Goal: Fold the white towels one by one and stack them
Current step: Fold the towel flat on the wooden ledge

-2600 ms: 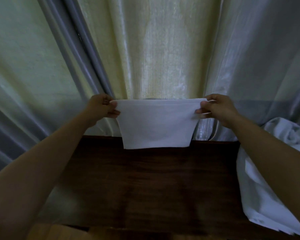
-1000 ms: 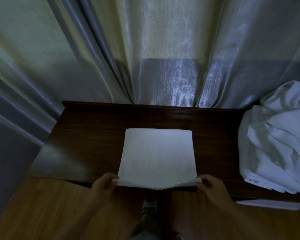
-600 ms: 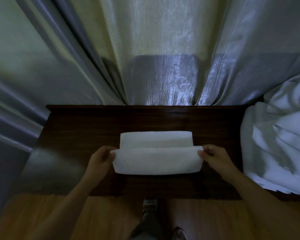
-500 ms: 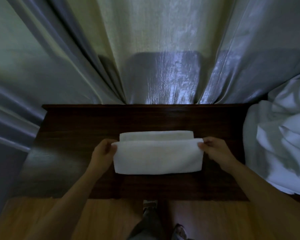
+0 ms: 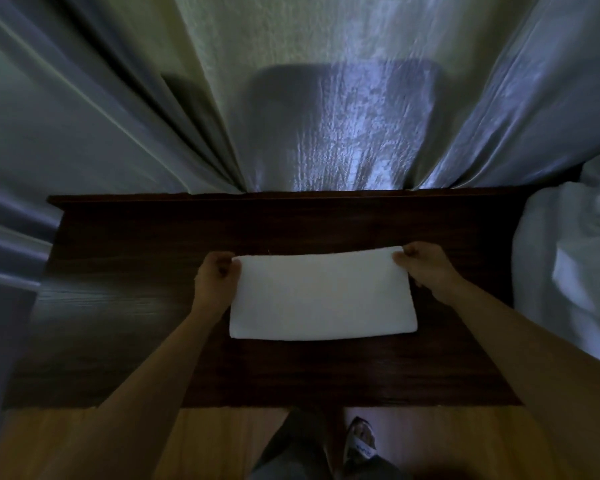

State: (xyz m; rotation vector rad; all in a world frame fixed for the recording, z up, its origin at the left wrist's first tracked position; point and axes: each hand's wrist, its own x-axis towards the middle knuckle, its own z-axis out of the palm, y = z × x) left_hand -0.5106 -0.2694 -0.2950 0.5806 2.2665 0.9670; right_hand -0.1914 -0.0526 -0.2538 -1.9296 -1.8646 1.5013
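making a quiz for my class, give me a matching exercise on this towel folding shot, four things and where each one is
Things:
1. folded white towel
2. pile of unfolded white towels
3. left hand
4. curtain

Places:
A. hanging behind the dark wooden table
B. at the table's right end
C. pinching the towel's far left corner
D. flat on the middle of the table

Pairs: 1-D, 2-B, 3-C, 4-A
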